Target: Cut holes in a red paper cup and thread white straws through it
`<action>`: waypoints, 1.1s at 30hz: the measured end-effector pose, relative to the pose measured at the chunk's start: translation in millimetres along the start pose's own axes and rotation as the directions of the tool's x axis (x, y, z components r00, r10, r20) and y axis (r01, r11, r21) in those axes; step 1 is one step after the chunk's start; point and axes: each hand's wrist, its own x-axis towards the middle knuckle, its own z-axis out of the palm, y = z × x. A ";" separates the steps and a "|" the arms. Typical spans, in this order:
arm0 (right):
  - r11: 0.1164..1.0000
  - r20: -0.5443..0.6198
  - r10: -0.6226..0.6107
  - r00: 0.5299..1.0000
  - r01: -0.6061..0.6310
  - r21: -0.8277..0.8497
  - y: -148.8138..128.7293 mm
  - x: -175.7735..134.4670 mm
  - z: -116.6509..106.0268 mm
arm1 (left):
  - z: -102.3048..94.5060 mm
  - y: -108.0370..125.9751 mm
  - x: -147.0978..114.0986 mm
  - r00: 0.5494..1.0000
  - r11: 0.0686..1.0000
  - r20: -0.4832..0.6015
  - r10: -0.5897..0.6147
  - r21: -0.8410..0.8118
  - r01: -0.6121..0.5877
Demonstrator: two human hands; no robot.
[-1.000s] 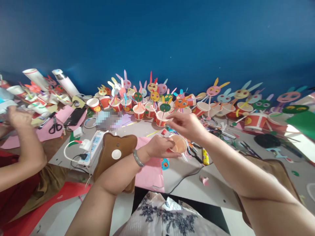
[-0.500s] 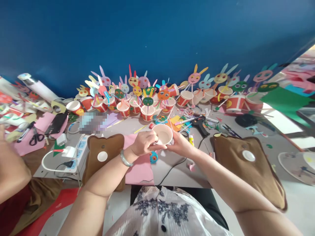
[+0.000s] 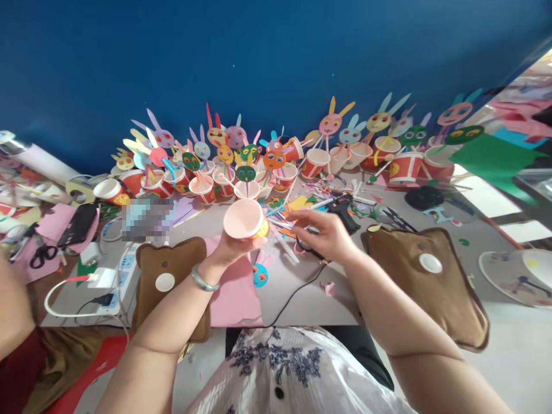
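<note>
My left hand (image 3: 236,247) is wrapped round a paper cup (image 3: 242,220), its pale open mouth tilted toward me. A yellow mark shows on the cup's side by the fingers. Over the paper scraps to the right, my right hand (image 3: 325,233) reaches out with thumb and fingers apart, and nothing shows between them. Dark scissors-like handles (image 3: 302,248) lie just below those fingers. On the table under the cup is a blue paper rabbit face (image 3: 260,276) with pink ears, beside a sheet of pink paper (image 3: 237,296).
Paper cups with rabbit faces (image 3: 245,172) line the blue wall (image 3: 276,69). A black glue gun (image 3: 346,210) lies among the scraps. Brown cushion-like pouches (image 3: 172,307) flank the work area. A power strip (image 3: 123,273) sits left, near another person's arm (image 3: 15,299).
The cup has moved left and is now in my left hand alone. My right hand has let go of it and moved right over the scraps. The view has shifted slightly.
</note>
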 end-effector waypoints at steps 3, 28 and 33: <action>0.975 -0.346 0.167 0.923 -0.206 -0.082 15.4 5.3 -32.1 | -8.1 1.6 1.9 0.989 0.999 -0.150 -0.007 -0.042 0.000; 0.661 0.223 0.389 0.894 -0.102 -0.743 11.9 8.1 -7.7 | -1.4 1.4 5.4 0.916 0.989 -0.401 0.006 -0.135 -0.066; 0.580 0.171 0.470 0.866 -0.157 -0.799 2.8 4.1 -17.2 | -3.1 -3.4 4.3 0.904 0.992 -0.427 -0.017 -0.123 -0.040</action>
